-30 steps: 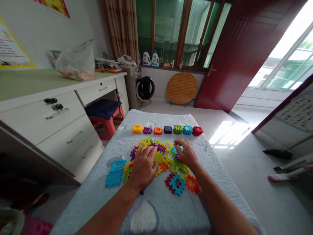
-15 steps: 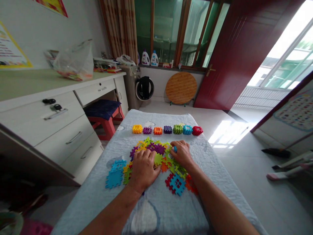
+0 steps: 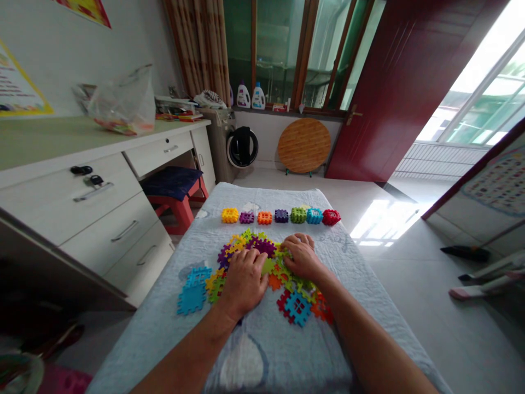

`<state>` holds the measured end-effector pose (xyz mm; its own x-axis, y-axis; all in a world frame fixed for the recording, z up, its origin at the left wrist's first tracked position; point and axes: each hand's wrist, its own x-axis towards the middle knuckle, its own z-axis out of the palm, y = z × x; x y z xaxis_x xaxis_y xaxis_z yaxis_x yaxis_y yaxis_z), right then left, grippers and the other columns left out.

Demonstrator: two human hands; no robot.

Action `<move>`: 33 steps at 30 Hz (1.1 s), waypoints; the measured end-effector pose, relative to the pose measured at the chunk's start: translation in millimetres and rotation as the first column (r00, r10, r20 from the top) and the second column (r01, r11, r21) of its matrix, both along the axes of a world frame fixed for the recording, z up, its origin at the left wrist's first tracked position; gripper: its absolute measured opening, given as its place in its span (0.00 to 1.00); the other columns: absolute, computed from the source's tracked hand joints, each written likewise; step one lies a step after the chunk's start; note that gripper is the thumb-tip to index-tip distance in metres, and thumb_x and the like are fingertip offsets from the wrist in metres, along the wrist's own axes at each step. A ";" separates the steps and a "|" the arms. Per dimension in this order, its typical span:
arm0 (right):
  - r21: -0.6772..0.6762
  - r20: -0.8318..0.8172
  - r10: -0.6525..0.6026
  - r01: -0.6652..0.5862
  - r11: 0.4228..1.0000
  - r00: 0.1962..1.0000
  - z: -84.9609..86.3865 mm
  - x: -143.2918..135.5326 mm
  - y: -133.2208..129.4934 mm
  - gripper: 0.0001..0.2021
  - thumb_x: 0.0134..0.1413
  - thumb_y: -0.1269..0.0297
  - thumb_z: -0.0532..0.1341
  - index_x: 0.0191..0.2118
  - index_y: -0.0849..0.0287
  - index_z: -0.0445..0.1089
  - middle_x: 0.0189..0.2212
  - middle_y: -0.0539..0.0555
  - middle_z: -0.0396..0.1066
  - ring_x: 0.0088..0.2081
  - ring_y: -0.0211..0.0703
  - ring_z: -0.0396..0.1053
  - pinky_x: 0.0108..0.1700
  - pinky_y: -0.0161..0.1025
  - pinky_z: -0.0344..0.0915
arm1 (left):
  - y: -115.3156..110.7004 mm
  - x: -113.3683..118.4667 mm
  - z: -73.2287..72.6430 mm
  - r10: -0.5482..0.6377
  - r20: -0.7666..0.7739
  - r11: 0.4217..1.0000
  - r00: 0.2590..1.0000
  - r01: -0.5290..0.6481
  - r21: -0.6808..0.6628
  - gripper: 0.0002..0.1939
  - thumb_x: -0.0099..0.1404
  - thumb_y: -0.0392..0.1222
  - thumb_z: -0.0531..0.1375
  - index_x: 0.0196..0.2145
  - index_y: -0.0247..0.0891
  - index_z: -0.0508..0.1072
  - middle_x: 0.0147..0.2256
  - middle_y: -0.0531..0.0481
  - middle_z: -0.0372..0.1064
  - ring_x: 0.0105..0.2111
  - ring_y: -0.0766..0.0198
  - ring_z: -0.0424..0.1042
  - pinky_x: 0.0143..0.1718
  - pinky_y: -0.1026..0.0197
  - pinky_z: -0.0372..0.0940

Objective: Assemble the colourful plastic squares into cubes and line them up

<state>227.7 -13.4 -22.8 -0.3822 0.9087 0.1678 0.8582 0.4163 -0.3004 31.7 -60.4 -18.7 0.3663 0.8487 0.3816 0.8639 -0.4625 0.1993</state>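
Left hand and right hand are half-curled over heaped notched tiles, any grip cannot be told, and careful separation is called for by overlapped edges.

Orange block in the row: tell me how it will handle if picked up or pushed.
The orange block looks like rigid plastic, so it should probably stay stiff when gripped. The openings in its face suggest it is light for its size. Its boxy shape and toothed edges make rolling unlikely; pushed, it may drag or catch on the soft cloth.
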 end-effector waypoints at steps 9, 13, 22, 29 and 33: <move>-0.008 -0.046 0.071 -0.072 0.997 0.996 5.2 1.4 -3.0 0.09 0.44 0.67 0.60 0.35 0.56 0.68 0.40 0.54 0.70 0.52 0.52 0.59 0.56 0.52 0.46 | -5.6 2.3 1.7 -0.023 0.011 0.999 1.000 0.023 -0.038 0.22 0.58 0.52 0.61 0.47 0.40 0.69 0.40 0.44 0.66 0.44 0.50 0.64 0.47 0.48 0.59; 0.078 -0.097 0.014 -0.006 0.997 0.995 11.5 11.3 -6.6 0.13 0.45 0.66 0.60 0.40 0.56 0.68 0.39 0.55 0.70 0.47 0.50 0.62 0.51 0.48 0.52 | -6.1 5.5 0.0 0.022 0.025 0.998 0.999 -0.020 -0.062 0.20 0.58 0.45 0.60 0.49 0.39 0.68 0.42 0.43 0.66 0.45 0.51 0.64 0.47 0.49 0.60; 0.069 -0.222 0.178 -0.166 0.984 0.959 4.1 10.1 -16.6 0.25 0.46 0.68 0.61 0.53 0.58 0.63 0.48 0.58 0.69 0.49 0.50 0.65 0.52 0.46 0.60 | -5.8 -3.2 0.9 0.028 0.133 0.999 0.991 -0.022 -0.044 0.28 0.56 0.39 0.59 0.56 0.39 0.62 0.50 0.44 0.66 0.51 0.53 0.64 0.54 0.51 0.58; 0.117 -0.318 0.210 -0.182 0.976 0.925 -1.2 9.8 -13.8 0.26 0.47 0.68 0.60 0.55 0.59 0.61 0.48 0.59 0.70 0.47 0.48 0.69 0.50 0.46 0.63 | -3.5 -9.5 5.9 -0.047 0.227 0.999 0.973 0.039 0.037 0.25 0.57 0.37 0.57 0.54 0.37 0.63 0.51 0.42 0.67 0.53 0.54 0.64 0.57 0.51 0.59; 0.211 -0.472 0.051 0.057 0.976 0.880 -4.0 32.9 -2.4 0.19 0.50 0.68 0.58 0.50 0.58 0.63 0.42 0.56 0.72 0.38 0.42 0.70 0.44 0.43 0.66 | 1.7 4.9 21.6 -0.151 0.129 0.983 0.980 0.162 -0.082 0.24 0.56 0.37 0.58 0.52 0.38 0.66 0.51 0.44 0.67 0.52 0.55 0.65 0.56 0.53 0.58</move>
<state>260.6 -15.9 -26.8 -0.2054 0.8315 0.5162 0.6373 0.5139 -0.5743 36.6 -58.7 2.9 0.4530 0.8178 0.3549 0.7489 -0.5651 0.3462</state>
